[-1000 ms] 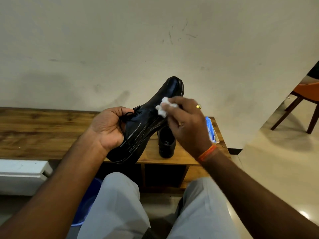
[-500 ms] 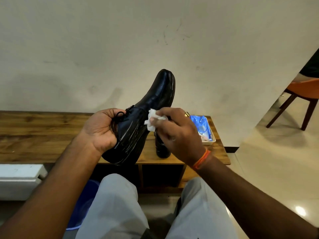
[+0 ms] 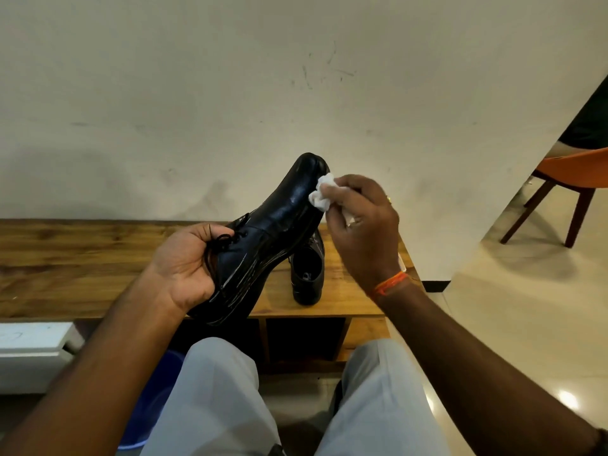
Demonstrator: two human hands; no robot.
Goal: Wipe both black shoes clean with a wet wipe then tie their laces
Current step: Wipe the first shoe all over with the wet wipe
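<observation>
My left hand grips a black lace-up shoe by its heel and lace area, toe tilted up toward the wall. Its laces hang loose by my left thumb. My right hand pinches a crumpled white wet wipe and presses it against the shoe's right side near the toe. The second black shoe stands on the wooden bench, opening toward me, partly behind the held shoe and my right hand.
The bench runs along a pale wall, with open cubbies below. A blue bucket sits on the floor by my left knee. A white box is at the left. An orange chair stands at the right on the tiled floor.
My right hand slid the wipe from the lace area up along the shoe toward the toe. The wipes packet on the bench is now hidden behind my right hand.
</observation>
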